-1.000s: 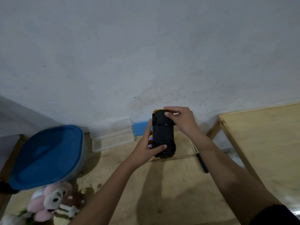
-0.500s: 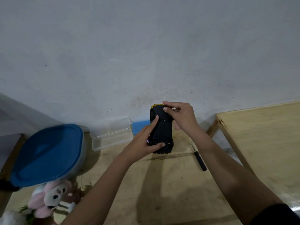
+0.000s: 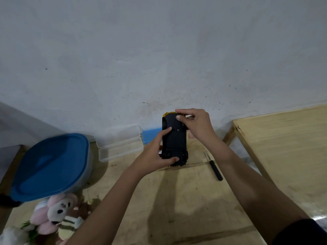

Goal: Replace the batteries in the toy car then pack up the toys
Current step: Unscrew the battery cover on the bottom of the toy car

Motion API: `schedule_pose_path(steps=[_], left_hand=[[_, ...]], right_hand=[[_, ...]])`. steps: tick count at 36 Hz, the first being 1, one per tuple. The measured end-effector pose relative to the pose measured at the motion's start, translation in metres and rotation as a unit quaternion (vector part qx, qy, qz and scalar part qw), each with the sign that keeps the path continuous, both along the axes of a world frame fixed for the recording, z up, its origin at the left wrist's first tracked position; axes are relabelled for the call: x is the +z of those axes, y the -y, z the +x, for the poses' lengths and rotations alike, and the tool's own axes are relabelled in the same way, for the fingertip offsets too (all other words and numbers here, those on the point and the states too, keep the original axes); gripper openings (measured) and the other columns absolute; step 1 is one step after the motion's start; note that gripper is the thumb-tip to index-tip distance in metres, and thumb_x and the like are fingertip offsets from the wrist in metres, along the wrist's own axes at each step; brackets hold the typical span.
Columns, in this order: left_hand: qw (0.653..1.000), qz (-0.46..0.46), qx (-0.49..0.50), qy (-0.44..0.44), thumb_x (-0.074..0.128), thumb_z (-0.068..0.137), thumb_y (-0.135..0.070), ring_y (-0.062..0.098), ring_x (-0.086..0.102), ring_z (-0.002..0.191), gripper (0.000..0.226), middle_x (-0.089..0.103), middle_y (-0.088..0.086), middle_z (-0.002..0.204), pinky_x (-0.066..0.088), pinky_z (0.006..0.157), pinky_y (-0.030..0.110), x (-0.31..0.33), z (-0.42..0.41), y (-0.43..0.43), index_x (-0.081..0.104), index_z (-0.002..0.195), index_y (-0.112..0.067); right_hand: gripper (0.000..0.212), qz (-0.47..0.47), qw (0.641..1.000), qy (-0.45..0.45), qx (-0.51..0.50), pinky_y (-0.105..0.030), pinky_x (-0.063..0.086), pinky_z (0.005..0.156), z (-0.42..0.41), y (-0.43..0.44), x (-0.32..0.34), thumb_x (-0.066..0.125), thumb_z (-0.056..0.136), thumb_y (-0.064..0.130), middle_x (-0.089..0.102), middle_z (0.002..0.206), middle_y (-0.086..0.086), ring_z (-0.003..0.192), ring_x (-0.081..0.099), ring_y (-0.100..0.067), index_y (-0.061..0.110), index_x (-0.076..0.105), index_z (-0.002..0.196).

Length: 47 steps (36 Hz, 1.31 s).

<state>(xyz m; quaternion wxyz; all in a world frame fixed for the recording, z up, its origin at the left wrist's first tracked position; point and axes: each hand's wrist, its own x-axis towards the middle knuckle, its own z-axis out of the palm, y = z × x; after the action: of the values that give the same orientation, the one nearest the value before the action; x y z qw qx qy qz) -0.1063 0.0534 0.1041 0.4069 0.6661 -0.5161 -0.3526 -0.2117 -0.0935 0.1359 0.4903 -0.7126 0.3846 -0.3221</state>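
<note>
A yellow toy car [image 3: 175,144] is held upside down above the wooden table, its black underside facing me. My left hand [image 3: 155,156] grips its near end, thumb across the bottom edge and index finger lying on the underside. My right hand [image 3: 194,124] holds the far end, thumb pressed on the black underside near the yellow bumper. A black-handled screwdriver [image 3: 214,167] lies on the table to the right of the car. Plush toys [image 3: 56,214] lie at the near left.
A tub with a blue lid [image 3: 49,165] stands at the left. A clear plastic box [image 3: 120,145] with its lid open and a blue object [image 3: 150,136] sit against the wall. A second wooden table [image 3: 283,147] stands to the right across a gap.
Both hands have lifted the car a little higher and farther from me. My left index finger has slid up along the underside.
</note>
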Motion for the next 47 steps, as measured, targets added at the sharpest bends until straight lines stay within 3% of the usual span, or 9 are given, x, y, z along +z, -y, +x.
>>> schedule_pose_path(steps=[8,14,18,24,31,36,41,44,47], left_hand=[[0.997,-0.017,0.047,-0.051,0.077,0.073,-0.004,0.005,0.057,0.098,0.076,0.04,-0.028,0.118,0.054,0.076,0.022,-0.003,-0.007,0.006,0.033,0.117,-0.047],[0.994,-0.03,0.074,-0.069,0.078,0.07,0.001,0.015,0.057,0.104,0.074,0.043,-0.02,0.121,0.053,0.076,0.022,-0.011,-0.007,0.008,0.036,0.113,-0.043],[0.993,-0.026,0.087,-0.072,0.077,0.068,0.004,0.02,0.057,0.104,0.076,0.045,-0.012,0.124,0.055,0.073,0.027,-0.016,0.0,0.006,0.037,0.109,-0.046],[0.988,-0.003,0.126,-0.088,0.076,0.069,0.007,0.01,0.058,0.096,0.074,0.045,-0.017,0.117,0.054,0.065,0.023,-0.026,0.011,-0.006,0.037,0.106,-0.045],[0.984,-0.006,0.147,-0.1,0.075,0.066,0.013,-0.017,0.055,0.085,0.074,0.045,-0.004,0.12,0.052,0.063,0.014,-0.042,0.016,-0.014,0.039,0.114,-0.031],[0.979,-0.006,0.164,-0.123,0.075,0.066,0.013,-0.004,0.057,0.087,0.076,0.048,-0.002,0.119,0.053,0.063,0.016,-0.046,0.014,-0.012,0.039,0.11,-0.037],[0.977,-0.002,0.167,-0.131,0.075,0.067,0.013,-0.002,0.058,0.086,0.075,0.048,-0.002,0.12,0.054,0.063,0.016,-0.041,0.014,-0.009,0.038,0.117,-0.029],[0.976,-0.002,0.172,-0.13,0.075,0.068,0.011,0.003,0.058,0.089,0.075,0.048,-0.003,0.121,0.055,0.064,0.022,-0.034,0.015,-0.005,0.037,0.116,-0.032],[0.975,-0.006,0.184,-0.128,0.075,0.068,0.01,0.006,0.06,0.089,0.075,0.048,-0.002,0.121,0.057,0.069,0.034,-0.027,0.016,0.0,0.037,0.116,-0.033]], right_hand=[[0.021,-0.015,1.0,-0.011,-0.001,-0.03,0.054,0.082,0.003,0.0,0.0,0.069,0.082,0.013,0.07,0.107,-0.005,0.089,0.065,-0.024,0.02,0.072,0.102],[0.023,-0.039,0.999,0.003,0.014,-0.012,0.048,0.076,0.002,-0.004,-0.006,0.068,0.083,0.015,0.068,0.1,0.004,0.088,0.063,-0.017,0.02,0.071,0.105],[0.025,-0.04,0.998,0.03,0.036,-0.015,0.05,0.083,-0.008,-0.006,-0.016,0.065,0.086,0.016,0.067,0.103,0.006,0.092,0.065,-0.01,0.018,0.068,0.111],[0.023,-0.036,0.996,-0.049,-0.072,0.0,0.041,0.075,-0.044,0.001,-0.066,0.061,0.087,0.006,0.07,0.103,-0.007,0.085,0.062,-0.006,0.004,0.067,0.11],[0.023,0.015,0.92,-0.357,-0.158,-0.046,0.047,0.086,-0.103,-0.005,-0.148,0.068,0.078,0.027,0.058,0.102,-0.014,0.099,0.054,-0.034,0.013,0.061,0.096],[0.02,0.032,0.908,-0.388,-0.158,-0.052,0.046,0.085,-0.112,-0.018,-0.172,0.057,0.085,0.026,0.051,0.104,-0.014,0.1,0.05,-0.035,0.012,0.047,0.094],[0.016,0.052,0.932,-0.33,-0.143,-0.032,0.039,0.059,-0.102,-0.01,-0.166,0.053,0.092,0.019,0.054,0.093,-0.016,0.079,0.05,-0.029,0.007,0.045,0.086],[0.015,0.086,0.967,-0.198,-0.138,-0.028,0.044,0.051,-0.085,-0.007,-0.144,0.057,0.091,0.019,0.052,0.077,-0.005,0.066,0.056,-0.026,0.008,0.048,0.084],[0.009,0.143,0.979,-0.062,-0.131,-0.016,0.045,0.042,-0.063,-0.007,-0.109,0.06,0.089,0.018,0.056,0.08,0.001,0.05,0.059,-0.005,0.01,0.057,0.092]])
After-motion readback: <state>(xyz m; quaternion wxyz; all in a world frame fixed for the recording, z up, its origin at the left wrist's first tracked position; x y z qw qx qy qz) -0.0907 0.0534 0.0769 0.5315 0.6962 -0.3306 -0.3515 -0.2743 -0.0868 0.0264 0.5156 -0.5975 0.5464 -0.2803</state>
